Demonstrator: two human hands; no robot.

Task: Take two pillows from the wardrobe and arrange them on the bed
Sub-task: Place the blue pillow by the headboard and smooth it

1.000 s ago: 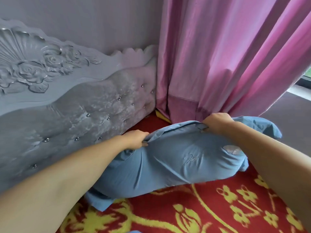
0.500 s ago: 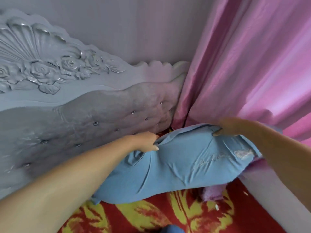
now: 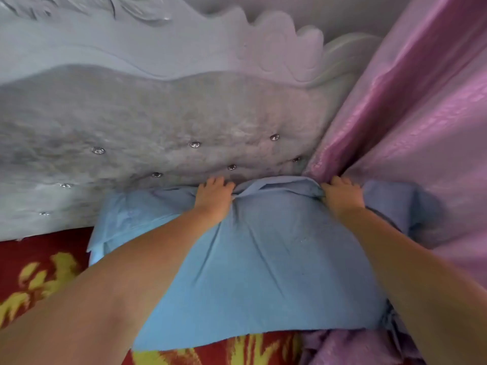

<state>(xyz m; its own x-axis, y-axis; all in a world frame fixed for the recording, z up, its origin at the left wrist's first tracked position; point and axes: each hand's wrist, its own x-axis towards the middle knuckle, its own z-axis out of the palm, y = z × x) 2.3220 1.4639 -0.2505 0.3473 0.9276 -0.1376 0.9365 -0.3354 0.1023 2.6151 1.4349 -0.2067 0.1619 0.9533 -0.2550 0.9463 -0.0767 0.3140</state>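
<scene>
I see both forearms extended forward from the lower edge of the view, bare to the wrists and converging slightly toward the top. My left hand [image 3: 214,197] lies palm down, knuckles up, with the fingers [image 3: 216,182] curled over the far edge and the fingertips pointing away from me. My right hand [image 3: 342,196] takes the same pose, level with the left and well apart from it: palm down, fingers bent over the far edge, thumb tucked out of sight. Both wrists run straight in line with the forearms. The left forearm enters from the lower left corner, the right from the lower right. Both hands are closed in a grip on cloth.
</scene>
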